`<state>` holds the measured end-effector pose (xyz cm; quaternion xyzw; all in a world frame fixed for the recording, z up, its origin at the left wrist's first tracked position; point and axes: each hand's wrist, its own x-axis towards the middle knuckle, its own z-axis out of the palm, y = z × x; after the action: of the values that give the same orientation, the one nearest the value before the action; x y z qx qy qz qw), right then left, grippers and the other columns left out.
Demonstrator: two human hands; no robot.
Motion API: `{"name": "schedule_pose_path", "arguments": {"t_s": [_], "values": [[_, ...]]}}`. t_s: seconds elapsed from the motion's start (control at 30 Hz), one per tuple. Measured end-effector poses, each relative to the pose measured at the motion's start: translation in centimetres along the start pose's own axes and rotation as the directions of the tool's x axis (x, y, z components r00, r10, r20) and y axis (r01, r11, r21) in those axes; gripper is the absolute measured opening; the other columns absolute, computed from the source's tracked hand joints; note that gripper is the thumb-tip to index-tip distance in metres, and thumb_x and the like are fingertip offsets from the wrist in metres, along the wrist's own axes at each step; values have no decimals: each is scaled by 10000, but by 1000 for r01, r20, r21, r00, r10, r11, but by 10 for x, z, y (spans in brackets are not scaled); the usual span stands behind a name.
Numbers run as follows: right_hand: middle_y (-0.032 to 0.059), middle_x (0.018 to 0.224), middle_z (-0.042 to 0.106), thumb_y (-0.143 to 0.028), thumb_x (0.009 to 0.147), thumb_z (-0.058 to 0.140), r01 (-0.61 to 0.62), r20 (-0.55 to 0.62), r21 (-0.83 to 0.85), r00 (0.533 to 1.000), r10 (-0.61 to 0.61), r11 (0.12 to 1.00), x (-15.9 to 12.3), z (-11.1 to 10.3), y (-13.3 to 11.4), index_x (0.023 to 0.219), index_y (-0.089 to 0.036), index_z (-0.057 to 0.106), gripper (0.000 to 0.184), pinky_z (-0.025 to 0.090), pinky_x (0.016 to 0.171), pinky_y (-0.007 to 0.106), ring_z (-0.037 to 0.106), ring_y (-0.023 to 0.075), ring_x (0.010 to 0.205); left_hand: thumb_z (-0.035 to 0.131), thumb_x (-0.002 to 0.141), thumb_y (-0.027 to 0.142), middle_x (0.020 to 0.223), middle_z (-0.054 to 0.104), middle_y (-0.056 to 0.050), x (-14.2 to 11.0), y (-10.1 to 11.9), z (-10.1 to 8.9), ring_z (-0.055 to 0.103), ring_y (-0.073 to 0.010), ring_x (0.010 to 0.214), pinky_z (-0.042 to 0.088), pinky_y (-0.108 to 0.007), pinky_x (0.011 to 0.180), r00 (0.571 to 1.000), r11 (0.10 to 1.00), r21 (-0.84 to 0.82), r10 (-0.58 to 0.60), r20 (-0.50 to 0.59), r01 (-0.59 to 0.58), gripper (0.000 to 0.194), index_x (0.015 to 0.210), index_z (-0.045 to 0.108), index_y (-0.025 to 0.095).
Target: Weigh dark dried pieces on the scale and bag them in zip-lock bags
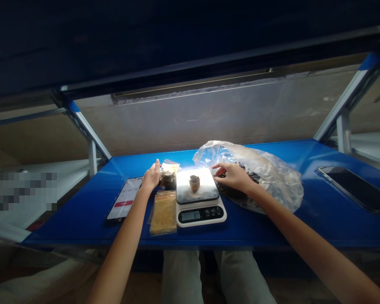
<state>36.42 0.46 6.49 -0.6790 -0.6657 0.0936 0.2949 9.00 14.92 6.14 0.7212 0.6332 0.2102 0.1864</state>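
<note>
A white kitchen scale stands on the table with its display lit. On its metal plate sits a small brown cup-like container with dark pieces showing at the top. My left hand rests beside a small zip bag of dark and pale pieces, one finger stretched upward; whether it touches the bag is unclear. At the mouth of a large clear plastic bag holding dark pieces, my right hand has thumb and fingers pinched near the scale's right edge. What they pinch is too small to make out.
Flat empty zip bags lie left of the scale. A phone showing a timer is by my left forearm; a dark phone lies far right. The blue table has metal struts at both sides and a dark shelf overhead.
</note>
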Motion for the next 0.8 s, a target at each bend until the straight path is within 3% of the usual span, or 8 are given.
{"name": "schedule_pose_path", "arguments": {"t_s": [0.2, 0.4, 0.8], "values": [[5, 820, 754, -331, 678, 700, -76, -28, -102, 997, 74, 992, -3, -12, -4, 1022, -238, 697, 356, 467, 580, 276, 693, 219, 765, 11, 886, 605, 1267, 606, -185, 2, -2, 1, 524, -372, 1208, 386, -504, 981, 1000, 1000, 5, 9, -8, -9, 783, 1201, 586, 178], [44, 952, 756, -398, 670, 688, -91, 32, -277, 994, 104, 957, -5, -16, -8, 952, -216, 738, 340, 469, 677, 292, 679, 268, 911, 13, 895, 590, 1267, 603, -188, 1, -1, 1, 526, -364, 1205, 385, -488, 983, 1000, 1000, 4, -8, -11, 8, 776, 1198, 586, 163], [23, 846, 755, -234, 669, 654, -80, 63, -176, 994, 92, 981, -1, -7, 1, 933, -198, 735, 278, 453, 644, 250, 684, 199, 799, 21, 893, 603, 1270, 601, -183, 1, -2, 1, 525, -372, 1199, 378, -507, 977, 1000, 1000, -4, -14, -18, 14, 772, 1195, 592, 180]]}}
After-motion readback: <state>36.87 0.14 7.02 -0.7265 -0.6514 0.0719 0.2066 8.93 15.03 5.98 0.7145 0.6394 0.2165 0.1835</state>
